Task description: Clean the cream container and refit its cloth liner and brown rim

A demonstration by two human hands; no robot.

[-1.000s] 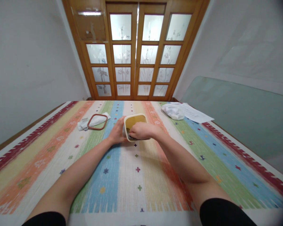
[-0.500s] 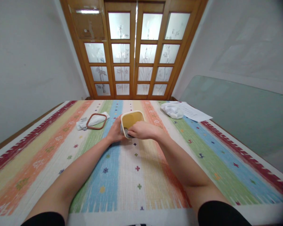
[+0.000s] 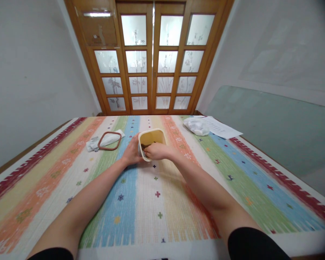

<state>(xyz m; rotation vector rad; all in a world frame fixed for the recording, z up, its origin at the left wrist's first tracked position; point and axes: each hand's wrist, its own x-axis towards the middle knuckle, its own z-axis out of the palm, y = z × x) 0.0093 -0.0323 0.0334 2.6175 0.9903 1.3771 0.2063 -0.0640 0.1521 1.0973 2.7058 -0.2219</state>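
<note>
In the head view a squarish container [image 3: 159, 134] with a white rim and a yellow inside stands tilted towards me at the middle of the table. My left hand [image 3: 132, 150] grips its left side, fingers wrapped round the outer wall. My right hand [image 3: 157, 150] reaches over the near rim with its fingers bent down inside. Something grey and dark shows by those fingertips; what they hold is too small and hidden to name. A reddish-brown rounded-square ring [image 3: 109, 148] lies to the left, partly on a crumpled white wrapper or tissue [image 3: 92, 144].
A striped, colourful cloth [image 3: 121, 216] covers the table. Towards the far right lie a crumpled white bag or tissue [image 3: 197, 126] and printed paper sheets [image 3: 225, 130]. Beyond the table are wooden doors [image 3: 152, 83] with frosted panes; a pale green panel [image 3: 259, 119] stands along the right.
My right hand has shifted slightly left and deeper into the container, and a darker patch now shows inside. My left hand keeps its grip. The whole view has moved a little.
</note>
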